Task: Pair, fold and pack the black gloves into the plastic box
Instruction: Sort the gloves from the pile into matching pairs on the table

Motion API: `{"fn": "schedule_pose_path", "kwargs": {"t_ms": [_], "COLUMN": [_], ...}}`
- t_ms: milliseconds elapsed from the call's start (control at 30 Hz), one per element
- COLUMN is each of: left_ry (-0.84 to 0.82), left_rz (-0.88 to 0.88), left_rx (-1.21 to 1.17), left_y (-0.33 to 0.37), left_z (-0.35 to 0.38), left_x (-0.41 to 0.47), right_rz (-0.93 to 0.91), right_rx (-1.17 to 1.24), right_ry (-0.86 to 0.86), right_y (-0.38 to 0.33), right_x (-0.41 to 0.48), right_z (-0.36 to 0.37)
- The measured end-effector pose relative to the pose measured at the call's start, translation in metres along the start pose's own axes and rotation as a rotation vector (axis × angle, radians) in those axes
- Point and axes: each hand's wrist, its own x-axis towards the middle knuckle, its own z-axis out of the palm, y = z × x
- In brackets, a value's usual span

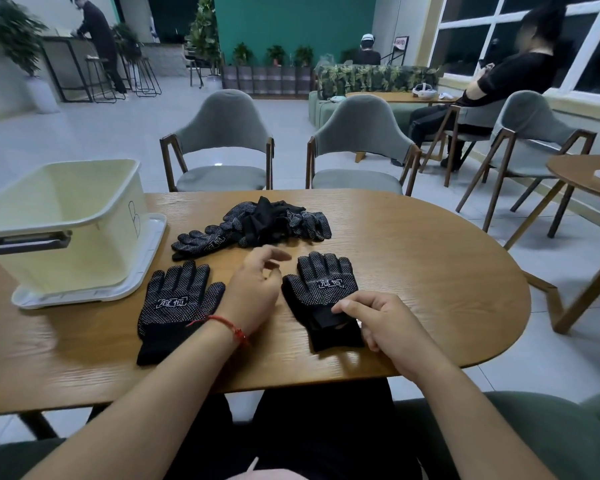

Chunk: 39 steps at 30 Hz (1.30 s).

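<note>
Nearest me, my right hand (381, 323) is curled, thumb and forefinger pinching the cuff of the near-right glove (321, 285). That glove lies dotted side up on the table (430, 271) with its cuff end turned over on itself. My left hand (257, 289) hovers just beside that glove's thumb edge, fingers loosely curled and gripping nothing, with a red string (222, 322) at the wrist. The near-left glove (175, 306) lies flat and dotted side up, fingers pointing away from me, and my left forearm crosses over its cuff corner. I read this as the pairing step: two gloves are laid side by side but not yet stacked, and nothing is folded apart from that one cuff. The next move, I judge, calls for lifting the left forearm clear, laying one glove onto the other with fingers and cuffs lined up, then folding the pair before it goes anywhere. Further back a pile of gloves (257, 223) lies tangled, some dotted side up and some plain, so sorting mates out of it will take care. At the far left of the table the plastic box (66, 220) stands open on a white tray (149, 258), and I see nothing in the part of its inside that shows. Only the near-left glove lies between my hands and the box. Grey chairs (222, 133) stand beyond the table, well apart from the work.
</note>
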Motion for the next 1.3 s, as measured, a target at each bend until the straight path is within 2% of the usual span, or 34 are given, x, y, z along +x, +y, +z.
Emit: {"fn": "schedule_pose_path", "kwargs": {"t_ms": [133,333,400,467,567,700,800,933,1300], "left_ry": [-0.130,-0.176,-0.174,-0.162,-0.150,-0.162,-0.182,-0.200,-0.207], "left_rz": [0.127,0.117,0.144,0.187,0.220,0.240,0.250,0.237,0.220], "left_rx": [0.165,0.313,0.358,0.397,0.444,0.484,0.482,0.494,0.474], "left_y": [-0.011,-0.012,-0.011,-0.009,-0.008,-0.005,-0.002,0.000,0.001], "left_z": [0.003,0.012,0.013,0.013,0.014,0.014,0.012,0.010,0.009], "left_x": [-0.013,-0.015,-0.018,-0.020,-0.021,-0.023,-0.026,-0.027,-0.028], "right_rz": [-0.001,-0.004,-0.034,-0.078,-0.202,-0.323,-0.285,-0.219,-0.400], "right_rx": [0.051,0.010,-0.028,-0.090,-0.355,-0.807,-0.963,-0.943,-0.866], "right_ry": [-0.029,-0.064,-0.032,0.088,0.256,0.199,0.211,0.300,0.505], "right_y": [-0.001,-0.007,-0.011,-0.020,-0.034,-0.041,-0.031,-0.010,0.005], "right_x": [-0.003,-0.002,-0.001,0.005,0.027,0.071,0.101,0.123,0.120], "right_z": [0.001,-0.003,-0.003,-0.002,0.000,0.015,0.026,0.031,0.031]}}
